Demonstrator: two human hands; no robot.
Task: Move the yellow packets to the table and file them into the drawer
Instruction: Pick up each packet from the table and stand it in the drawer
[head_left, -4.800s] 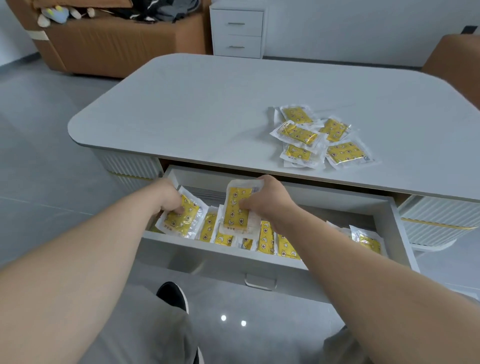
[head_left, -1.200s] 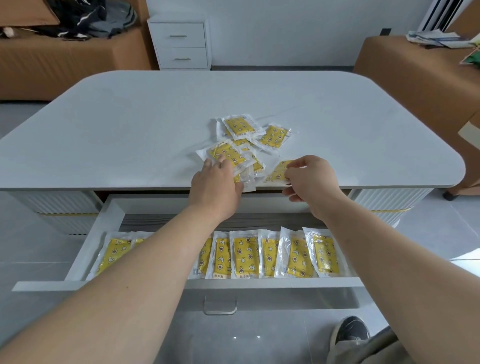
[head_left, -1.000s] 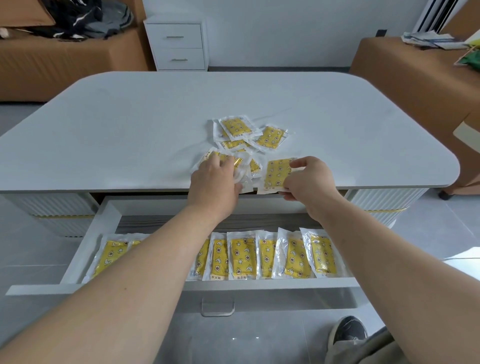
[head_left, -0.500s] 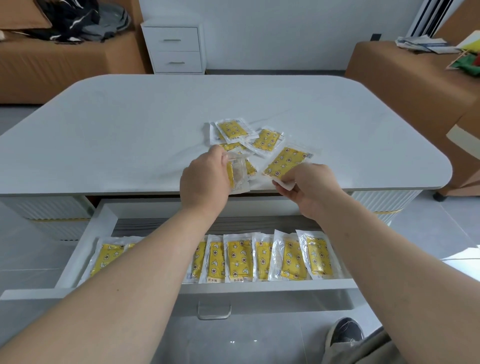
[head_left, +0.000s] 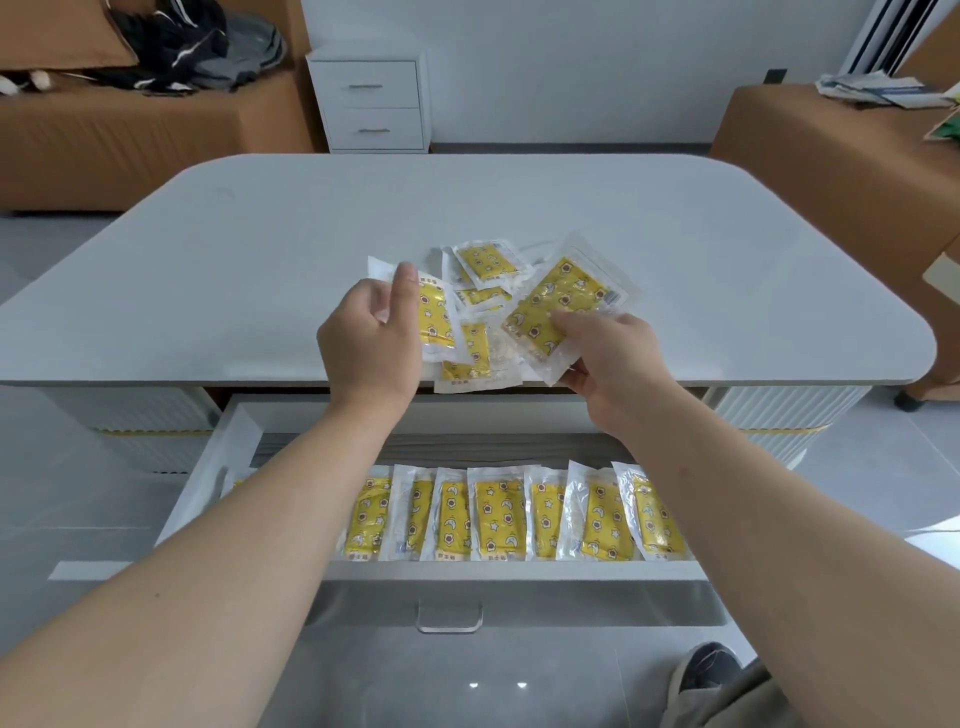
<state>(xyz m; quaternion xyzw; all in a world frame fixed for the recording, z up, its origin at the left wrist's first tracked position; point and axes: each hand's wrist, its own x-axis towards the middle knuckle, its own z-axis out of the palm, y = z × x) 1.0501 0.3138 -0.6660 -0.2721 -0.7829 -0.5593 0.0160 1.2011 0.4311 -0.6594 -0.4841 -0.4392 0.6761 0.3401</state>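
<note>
My left hand (head_left: 371, 343) holds one yellow packet (head_left: 435, 317) upright above the near edge of the grey table (head_left: 260, 249). My right hand (head_left: 613, 364) pinches a second yellow packet (head_left: 563, 299), lifted and tilted. Between the hands a few loose packets (head_left: 485, 262) lie on the tabletop. Below, the open white drawer (head_left: 208, 467) holds a row of several packets (head_left: 493, 514) standing side by side; my left forearm hides its left part.
A white two-drawer cabinet (head_left: 371, 101) stands at the back wall. Brown sofas sit at back left (head_left: 104, 140) and right (head_left: 831, 156), with clothes and papers on them. The drawer handle (head_left: 449, 618) faces me. My shoe (head_left: 711, 665) is at lower right.
Both hands have lifted their packets off the table pile. The right packet rose and tilted; the left packet turned upright in the fingers.
</note>
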